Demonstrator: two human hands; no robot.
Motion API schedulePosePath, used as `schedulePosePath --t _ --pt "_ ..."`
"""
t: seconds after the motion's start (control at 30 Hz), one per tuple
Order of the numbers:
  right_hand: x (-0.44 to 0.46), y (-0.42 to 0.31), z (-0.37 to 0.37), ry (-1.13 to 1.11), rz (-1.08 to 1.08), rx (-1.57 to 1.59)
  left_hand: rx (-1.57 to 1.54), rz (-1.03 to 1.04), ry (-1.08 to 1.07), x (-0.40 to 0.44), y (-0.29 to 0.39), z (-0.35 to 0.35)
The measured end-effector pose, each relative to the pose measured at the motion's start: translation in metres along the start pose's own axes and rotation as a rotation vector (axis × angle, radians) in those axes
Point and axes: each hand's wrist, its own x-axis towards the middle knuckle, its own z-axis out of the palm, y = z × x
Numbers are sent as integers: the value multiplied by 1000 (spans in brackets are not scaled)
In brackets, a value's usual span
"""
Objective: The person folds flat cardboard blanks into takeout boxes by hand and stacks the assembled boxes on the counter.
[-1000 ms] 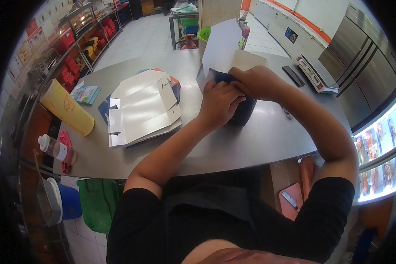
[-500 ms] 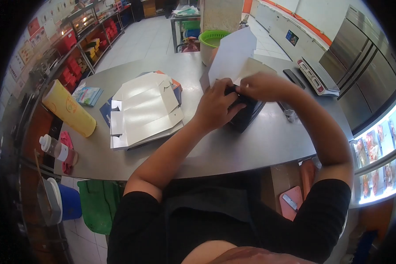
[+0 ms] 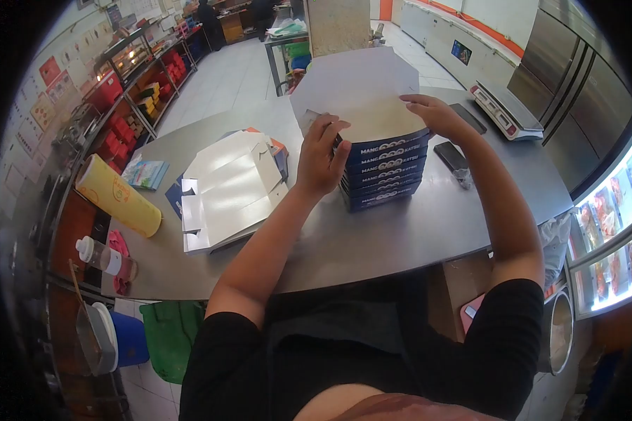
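Observation:
A stack of several dark blue cardboard boxes (image 3: 385, 184) with white and gold lettering stands on the steel table. The top one is open; its white lid (image 3: 354, 77) is raised at the back and its pale inside (image 3: 383, 125) faces up. My left hand (image 3: 321, 156) is closed around the left corner of this top box, fingers bent over the side and thumb at the front. At the box's right side, my right hand (image 3: 439, 118) is open, its fingers stretched toward the lid's right edge. Flat white box blanks (image 3: 235, 186) lie in a pile to the left.
A phone (image 3: 453, 156) and a dark flat object (image 3: 468, 118) lie right of the stack, near a weighing scale (image 3: 505, 116). On the left are a yellow roll (image 3: 123, 196), a bottle (image 3: 105, 258) and a pink cloth (image 3: 121, 284). The table's front edge (image 3: 330, 289) is close to my body.
The box at my hands, earlier half folded with its lid tilted, now sits open and squared on top of the stack. My hands have parted to its two sides, and the view has shifted.

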Motion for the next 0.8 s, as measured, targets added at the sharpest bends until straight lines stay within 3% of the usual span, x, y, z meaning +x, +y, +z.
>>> schedulePosePath --t 0.1,0.27,0.37,0.4,0.5,0.8 --pt "-3 6 -1 32 25 -30 26 56 1 2 -3 -1" --pt "-3 23 4 14 7 96 -72 -45 -74 -1 -11 4" --pt "-12 30 41 205 -22 499 -205 -127 -30 -5 -17 20" --pt "3 58 51 72 -148 726 -249 -163 -4 -6 -17 26" --pt "-12 51 82 156 -179 1045 -329 -234 65 -6 -12 36" --pt "-19 59 94 162 -120 1111 -382 -304 85 -3 -15 38"
